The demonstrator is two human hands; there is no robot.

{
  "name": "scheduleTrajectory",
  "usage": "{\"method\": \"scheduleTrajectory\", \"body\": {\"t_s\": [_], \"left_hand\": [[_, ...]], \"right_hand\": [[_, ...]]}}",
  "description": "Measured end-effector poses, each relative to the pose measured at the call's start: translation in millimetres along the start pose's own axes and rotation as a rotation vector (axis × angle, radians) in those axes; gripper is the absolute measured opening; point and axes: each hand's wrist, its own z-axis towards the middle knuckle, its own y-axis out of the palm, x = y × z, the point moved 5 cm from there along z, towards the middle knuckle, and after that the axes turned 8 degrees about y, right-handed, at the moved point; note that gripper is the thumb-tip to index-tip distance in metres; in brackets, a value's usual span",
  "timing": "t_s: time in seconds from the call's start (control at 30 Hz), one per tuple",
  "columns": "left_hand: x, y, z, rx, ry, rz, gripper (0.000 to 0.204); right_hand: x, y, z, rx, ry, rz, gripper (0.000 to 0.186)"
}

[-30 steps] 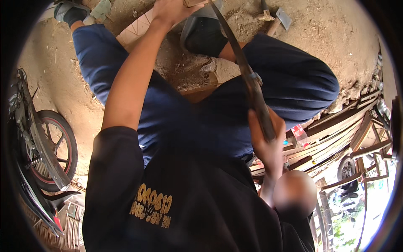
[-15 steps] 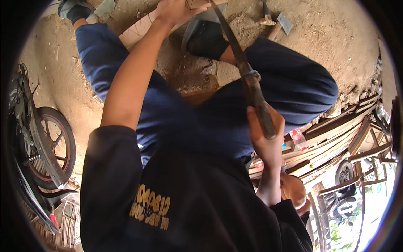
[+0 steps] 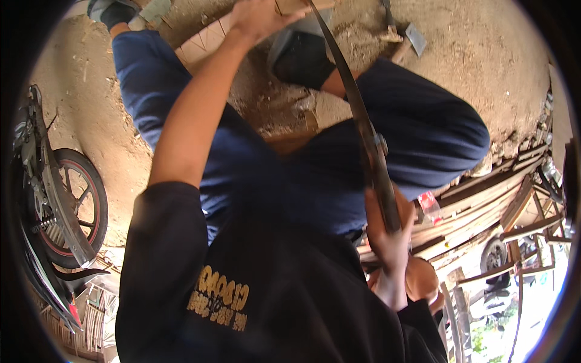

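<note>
My right hand (image 3: 388,227) is wrapped round the dark handle of a long, narrow, slightly curved blade tool (image 3: 351,85). I cannot make out whether its edge has teeth. The blade runs up over my bent right leg to a light brown piece of wood (image 3: 311,11) at the top edge. There my left hand (image 3: 260,21) grips the wood, its thumb stretched along it and its other fingers partly cut off by the picture's edge. Beside the left wrist lies a pale, reddish board (image 3: 206,41) with dark lines across it.
A hatchet-like tool (image 3: 415,40) and a dark bladed tool (image 3: 388,17) lie on the dirt floor beyond my right knee. A motorcycle (image 3: 75,206) stands at the left. Stacked wooden slats (image 3: 478,209) and a clear plastic bottle (image 3: 428,207) are at the right.
My right hand has drawn the blade tool back toward me, its handle lower in the picture. The left hand keeps its place on the wood; the view has shifted slightly.
</note>
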Motion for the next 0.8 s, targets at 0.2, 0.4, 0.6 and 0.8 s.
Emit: {"method": "scheduleTrajectory", "body": {"t_s": [0.2,0.4,0.6,0.8], "left_hand": [[-1.7,8.9,3.5,-0.055,-0.001,-0.003,0.078],[-6.4,9.9,6.7,-0.082,-0.023,-0.017,0.082],[2.2,3.0,5.3,0.034,0.049,0.062,0.079],[-1.0,-2.4,6.3,-0.074,-0.02,-0.09,0.082]], "right_hand": [[-1.5,10.1,8.4,-0.031,0.049,-0.009,0.016],[-7.5,8.4,20.2,0.002,0.036,-0.003,0.014],[1.1,-2.0,-9.9,0.018,0.022,-0.041,0.009],[3.3,11.1,25.5,-0.002,0.026,-0.003,0.012]]}}
